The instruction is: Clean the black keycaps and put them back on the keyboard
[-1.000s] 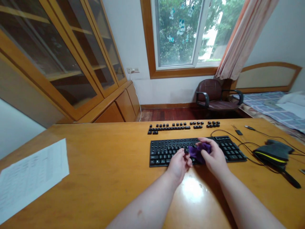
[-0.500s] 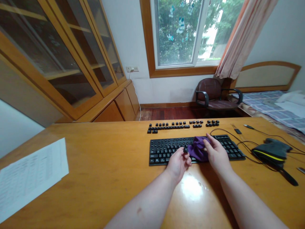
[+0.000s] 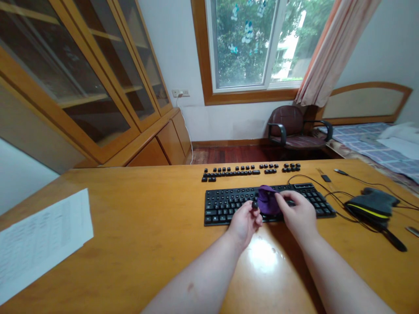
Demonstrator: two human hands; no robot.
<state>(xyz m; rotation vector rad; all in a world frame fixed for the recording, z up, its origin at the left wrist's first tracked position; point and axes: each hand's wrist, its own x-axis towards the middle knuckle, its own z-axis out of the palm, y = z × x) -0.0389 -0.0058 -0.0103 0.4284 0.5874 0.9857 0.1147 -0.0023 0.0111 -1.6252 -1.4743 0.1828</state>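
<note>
My left hand (image 3: 245, 221) is closed, with a small black keycap (image 3: 255, 204) pinched between thumb and fingers. Just right of it hangs a crumpled purple cloth (image 3: 268, 201), which my right hand (image 3: 298, 213) grips between thumb and fingertips. Both hands are above the front part of a black keyboard (image 3: 218, 206) lying on the wooden desk. The cloth and hands hide the keyboard's middle right. Behind the keyboard, loose black keycaps (image 3: 229, 174) stand in rows.
To the right lie a grey and black pouch-like item with a yellow stripe (image 3: 369, 207), black cables (image 3: 363, 179) and a small black piece (image 3: 326, 178). Printed paper sheets (image 3: 49, 240) rest at the desk's left. Beyond the desk are a chair (image 3: 288, 126) and a cabinet (image 3: 131, 100).
My right hand has shifted its hold on the purple cloth, its fingers now curled in. The cloth has moved slightly left, toward the keycap. My left hand has stayed nearly still.
</note>
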